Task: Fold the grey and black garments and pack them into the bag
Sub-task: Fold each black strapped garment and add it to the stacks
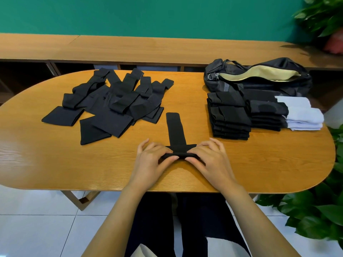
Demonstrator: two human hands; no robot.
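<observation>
Pinching the near end of one black garment (175, 130), the fingers (167, 150) of the left hand (154, 161) and of the right hand (208, 158) are meeting over a crosswise fold, with thumbs on the near side and forefingers on top. Each hand is grasping cloth; neither is lying flat. The fold is sitting between the two hands, its short bar running from 9 to 3 o'clock. The unfolded remainder is lying flat on the table (55, 164), its long axis pointing from the fingertips straight toward 12 o'clock. The hands are equally near it, one at each side.

By judgement, the fold is being turned away from the body, so the coming move is calling for travel along that axis toward 12 o'clock. Both hands should be advancing evenly, lest the band skew.

Farther out, at 10 to 11 o'clock, a loose pile (115, 101) of black pieces is waiting unfolded. At 1 to 2 o'clock folded stacks (230, 117) are standing side by side, with a grey stack (304, 115) at the right end. Beyond them the bag (259, 86) is lying unzipped, its tan lining showing. Its contents cannot be told.
</observation>
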